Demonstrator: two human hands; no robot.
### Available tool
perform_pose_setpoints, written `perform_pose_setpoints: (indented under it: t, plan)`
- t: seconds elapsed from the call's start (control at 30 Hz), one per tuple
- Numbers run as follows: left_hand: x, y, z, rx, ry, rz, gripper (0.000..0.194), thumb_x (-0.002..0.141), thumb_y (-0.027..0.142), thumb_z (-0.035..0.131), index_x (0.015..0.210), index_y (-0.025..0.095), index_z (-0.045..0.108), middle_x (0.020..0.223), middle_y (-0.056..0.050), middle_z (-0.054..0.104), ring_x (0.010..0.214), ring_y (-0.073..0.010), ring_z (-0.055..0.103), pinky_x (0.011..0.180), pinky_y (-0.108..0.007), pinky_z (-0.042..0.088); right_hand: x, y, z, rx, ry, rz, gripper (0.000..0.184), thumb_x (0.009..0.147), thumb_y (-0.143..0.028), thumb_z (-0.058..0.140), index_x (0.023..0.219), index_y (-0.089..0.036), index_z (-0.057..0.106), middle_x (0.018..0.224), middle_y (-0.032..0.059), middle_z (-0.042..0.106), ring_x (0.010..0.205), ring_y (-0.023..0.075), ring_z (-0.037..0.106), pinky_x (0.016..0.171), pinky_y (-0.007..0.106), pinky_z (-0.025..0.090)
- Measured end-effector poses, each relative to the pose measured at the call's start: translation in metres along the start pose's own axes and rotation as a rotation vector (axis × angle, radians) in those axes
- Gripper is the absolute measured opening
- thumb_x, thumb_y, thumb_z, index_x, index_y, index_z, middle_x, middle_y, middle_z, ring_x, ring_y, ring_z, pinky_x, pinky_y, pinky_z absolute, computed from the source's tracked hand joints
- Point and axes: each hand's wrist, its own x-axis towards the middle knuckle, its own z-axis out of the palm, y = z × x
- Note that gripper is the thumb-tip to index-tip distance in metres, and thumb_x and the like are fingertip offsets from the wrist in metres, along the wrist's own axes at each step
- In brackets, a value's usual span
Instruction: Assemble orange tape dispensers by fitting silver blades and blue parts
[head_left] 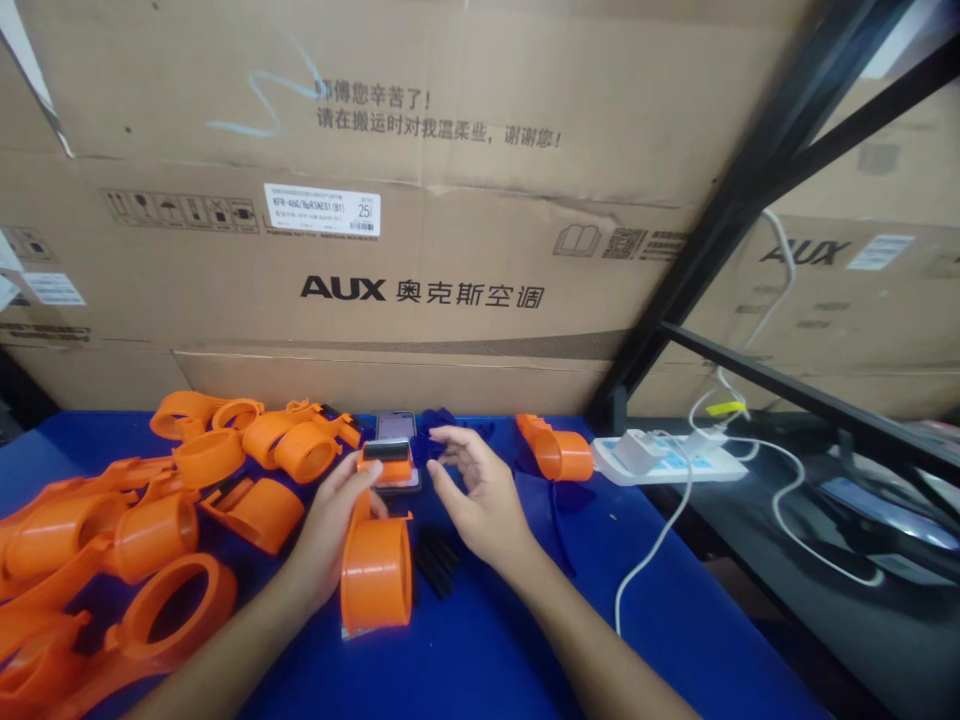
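Holding an orange tape dispenser (376,578) over the middle of the blue worktop (465,670), the left hand (331,515) had its fingers closed round it, beside the black roller (386,452). The right hand (481,500) stood just apart, fingers half open and empty. Black rods (436,562) lay to the dispenser's right, a smartphone (395,426) behind the roller, and further orange dispensers (210,460) clustered at left.

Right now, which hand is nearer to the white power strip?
Right: the right hand is open, to the left of the white power strip; the left hand is farther left, holding an orange tape dispenser.
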Motion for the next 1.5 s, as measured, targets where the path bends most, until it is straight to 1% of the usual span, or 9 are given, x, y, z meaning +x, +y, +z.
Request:
perform_pose_setpoints:
  t: [0.2, 0.37, 0.53, 0.73, 0.83, 0.97, 1.13, 1.3, 1.5]
  plan:
    - [-0.002, 0.001, 0.0, -0.025, -0.007, 0.001, 0.039, 0.081, 0.051, 0.075, 0.097, 0.02, 0.06, 0.057, 0.0, 0.066, 0.045, -0.0137, 0.055, 0.049, -0.024, 0.045, -0.006, 0.001, 0.01, 0.039, 0.044, 0.071, 0.029, 0.092, -0.03, 0.07, 0.121, -0.026, 0.068, 0.112, 0.0076, 0.072, 0.091, 0.0205, 0.07, 0.088, 0.039, 0.061]
    - [-0.003, 0.002, 0.001, 0.003, -0.019, 0.01, 0.039, 0.082, 0.051, 0.074, 0.096, 0.016, 0.064, 0.057, -0.002, 0.066, 0.046, -0.0138, 0.055, 0.048, -0.023, 0.045, -0.009, -0.003, 0.016, 0.187, 0.128, 0.137, 0.026, 0.089, -0.033, 0.074, 0.114, -0.026, 0.069, 0.108, 0.0063, 0.07, 0.099, 0.0219, 0.07, 0.084, 0.036, 0.062]
    - [-0.004, 0.0, 0.002, -0.026, -0.035, 0.014, 0.043, 0.079, 0.048, 0.08, 0.106, 0.017, 0.066, 0.061, 0.0, 0.067, 0.048, -0.0124, 0.058, 0.049, -0.021, 0.047, -0.011, -0.007, 0.021, 0.294, 0.157, 0.179, 0.021, 0.087, -0.032, 0.077, 0.102, -0.024, 0.065, 0.097, 0.0043, 0.07, 0.089, 0.0201, 0.07, 0.078, 0.034, 0.06]
    - [-0.003, -0.002, 0.002, -0.037, -0.057, 0.009, 0.054, 0.075, 0.04, 0.087, 0.12, 0.021, 0.062, 0.088, -0.003, 0.076, 0.048, -0.0115, 0.063, 0.049, -0.023, 0.05, -0.012, -0.015, 0.015, -0.037, 0.145, 0.032, 0.008, 0.087, -0.027, 0.075, 0.089, -0.023, 0.069, 0.083, 0.002, 0.066, 0.078, 0.0185, 0.062, 0.072, 0.032, 0.054]
    - [-0.003, -0.002, 0.002, -0.034, -0.063, 0.03, 0.05, 0.078, 0.039, 0.085, 0.118, 0.021, 0.06, 0.082, -0.001, 0.074, 0.047, -0.0115, 0.063, 0.048, -0.022, 0.05, -0.014, -0.019, 0.016, -0.093, 0.123, 0.011, 0.006, 0.089, -0.026, 0.073, 0.092, -0.021, 0.071, 0.072, -0.0011, 0.06, 0.065, 0.015, 0.056, 0.061, 0.028, 0.048]
    - [-0.003, -0.002, 0.001, -0.03, -0.064, 0.066, 0.043, 0.08, 0.038, 0.084, 0.111, 0.02, 0.06, 0.078, 0.0, 0.072, 0.048, -0.0117, 0.064, 0.048, -0.021, 0.05, -0.017, -0.022, 0.018, -0.118, 0.07, -0.037, 0.013, 0.093, -0.024, 0.069, 0.104, -0.02, 0.076, 0.077, 0.0013, 0.066, 0.062, 0.0139, 0.058, 0.062, 0.028, 0.05]
    - [-0.003, 0.001, 0.0, -0.017, -0.027, 0.087, 0.043, 0.082, 0.039, 0.083, 0.114, 0.021, 0.06, 0.066, 0.004, 0.067, 0.048, -0.0119, 0.063, 0.051, -0.021, 0.052, -0.016, -0.015, 0.017, -0.112, -0.023, -0.137, 0.032, 0.097, -0.021, 0.065, 0.127, -0.023, 0.075, 0.097, 0.0074, 0.075, 0.081, 0.0182, 0.07, 0.076, 0.031, 0.058]
    - [-0.002, 0.002, 0.0, 0.006, -0.013, 0.104, 0.043, 0.082, 0.041, 0.082, 0.112, 0.02, 0.06, 0.062, 0.004, 0.065, 0.048, -0.0117, 0.062, 0.051, -0.021, 0.051, -0.017, -0.007, 0.019, -0.11, -0.057, -0.178, 0.036, 0.1, -0.018, 0.058, 0.134, -0.023, 0.071, 0.111, 0.0101, 0.077, 0.095, 0.0206, 0.074, 0.086, 0.034, 0.061]
    - [-0.001, -0.002, -0.003, 0.086, -0.05, 0.155, 0.036, 0.085, 0.039, 0.079, 0.109, 0.02, 0.06, 0.077, 0.0, 0.072, 0.047, -0.0111, 0.063, 0.05, -0.022, 0.051, -0.021, -0.008, 0.02, -0.16, -0.037, -0.227, 0.038, 0.1, -0.016, 0.059, 0.135, -0.023, 0.069, 0.109, 0.0093, 0.078, 0.095, 0.0209, 0.075, 0.085, 0.034, 0.063]
